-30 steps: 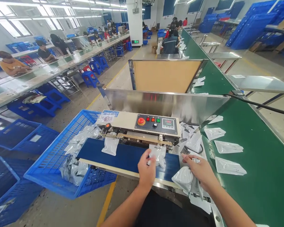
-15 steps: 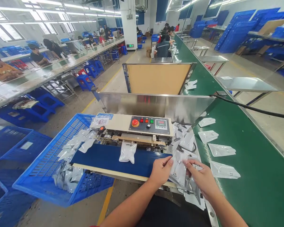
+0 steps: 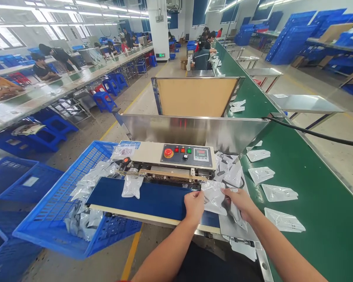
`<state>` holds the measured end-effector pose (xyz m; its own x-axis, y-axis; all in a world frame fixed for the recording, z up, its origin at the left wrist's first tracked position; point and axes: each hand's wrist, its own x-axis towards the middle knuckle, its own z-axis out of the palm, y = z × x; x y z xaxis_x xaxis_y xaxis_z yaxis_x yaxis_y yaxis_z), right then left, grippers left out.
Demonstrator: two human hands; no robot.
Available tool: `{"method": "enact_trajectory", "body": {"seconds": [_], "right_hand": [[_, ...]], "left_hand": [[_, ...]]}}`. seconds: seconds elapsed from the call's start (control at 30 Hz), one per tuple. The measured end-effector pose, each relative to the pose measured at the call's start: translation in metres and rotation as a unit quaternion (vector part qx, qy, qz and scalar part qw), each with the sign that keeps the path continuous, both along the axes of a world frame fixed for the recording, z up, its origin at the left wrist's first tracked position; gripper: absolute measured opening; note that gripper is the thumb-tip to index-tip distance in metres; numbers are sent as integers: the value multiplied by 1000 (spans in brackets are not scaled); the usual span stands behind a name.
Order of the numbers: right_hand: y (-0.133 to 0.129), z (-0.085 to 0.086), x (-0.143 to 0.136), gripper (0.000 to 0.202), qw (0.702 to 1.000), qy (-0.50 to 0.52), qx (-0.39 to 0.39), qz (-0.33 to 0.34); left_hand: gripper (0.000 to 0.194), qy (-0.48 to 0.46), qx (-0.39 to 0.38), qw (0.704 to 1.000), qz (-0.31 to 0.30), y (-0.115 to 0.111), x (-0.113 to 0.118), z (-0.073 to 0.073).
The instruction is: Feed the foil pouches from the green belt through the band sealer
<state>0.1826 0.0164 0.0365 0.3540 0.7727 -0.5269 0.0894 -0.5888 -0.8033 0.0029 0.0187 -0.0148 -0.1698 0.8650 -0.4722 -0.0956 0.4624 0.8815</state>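
A white plastic pouch (image 3: pixel 215 197) is stretched between my two hands, its top edge at the right end of the band sealing machine (image 3: pixel 144 150). My left hand (image 3: pixel 194 206) pinches its left side over the blue conveyor belt (image 3: pixel 159 199). With closed fingers my right hand (image 3: pixel 239 201) grips the pouch's upper right corner; a second pouch (image 3: pixel 238 217) hangs beneath that hand, and I cannot tell whether it is held. Farther left, another pouch (image 3: pixel 132 186) hangs from the sealer over the belt.
A blue crate (image 3: pixel 53 223) with a heap of pouches stands at the belt's left end. Several pouches lie on the green conveyor (image 3: pixel 317 188) at right. A steel panel (image 3: pixel 194 129) rises behind the sealer, and a black cable (image 3: pixel 314 135) crosses the green conveyor.
The pouch in my hands has moved up to the sealer's right end. The pouch in the sealer has travelled left along the belt. Pouches on the green conveyor have shifted toward me.
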Motion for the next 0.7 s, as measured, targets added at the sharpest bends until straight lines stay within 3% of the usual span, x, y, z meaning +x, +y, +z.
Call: {"method": "enact_trajectory", "body": {"seconds": [0.1,0.17,0.23,0.33,0.4,0.5,0.6,0.7], "right_hand": [[13,5,-15,41,999,15,-42,27],[8,12,-21,46,999,25,-44,8],[-4,21,-28,55,998,40,-29,-27],[-25,32,-43,66,993,105,23,-58],[-37,35,-51,75,982,161,71,-66],[-51,32,-51,82,972,187,122,-71],[-61,21,-39,75,984,126,114,-43],[-67,6,-28,71,992,66,107,-22]], "left_hand": [[38,-13,25,998,48,-3,-32,2],[42,20,88,992,91,-16,-53,9],[49,74,158,981,86,-37,-63,20],[51,61,213,971,-87,-62,-53,36],[42,34,222,958,-179,-66,-37,43],[39,2,197,969,-151,-57,-19,45],[50,-52,150,981,-111,-46,-13,41],[50,-44,155,978,-129,-40,-12,36]]}}
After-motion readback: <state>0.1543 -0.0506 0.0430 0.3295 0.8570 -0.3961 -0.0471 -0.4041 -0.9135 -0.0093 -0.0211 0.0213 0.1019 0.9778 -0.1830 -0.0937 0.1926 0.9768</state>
